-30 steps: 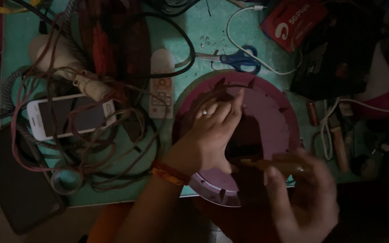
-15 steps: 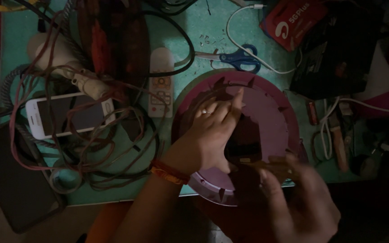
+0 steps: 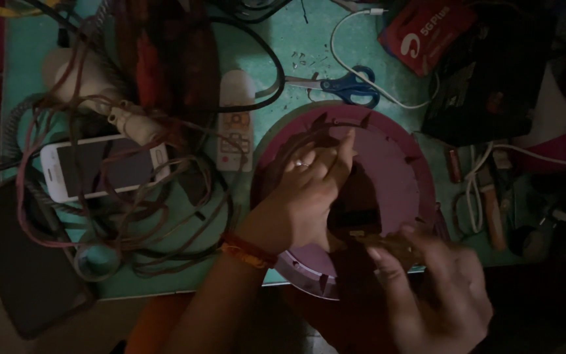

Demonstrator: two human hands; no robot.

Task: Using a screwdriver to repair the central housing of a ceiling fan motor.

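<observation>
- Head view looks down on a dim, crowded table (image 3: 276, 46) with a teal surface; a round pink-purple housing (image 3: 394, 170) lies in the centre right of the frame, partly over the lower table edge.
- Left hand (image 3: 306, 196) rests flat on the housing, fingers together and pressing down, holding nothing else; a red-orange thread band is on its wrist.
- Right hand (image 3: 433, 288), lower right of the frame, pinches a thin brownish tool (image 3: 381, 241) whose tip meets the dark opening in the housing; what kind of tool it is I cannot tell.
- To do this step well, I judge the left hand should keep the housing steady, and the tool should move slowly, because the light is poor.
- Blue-handled scissors (image 3: 348, 86) lie just above the housing; a white phone (image 3: 103, 167) lies under tangled cables (image 3: 165, 216) at the left, and a white remote (image 3: 236, 121) is between them.
</observation>
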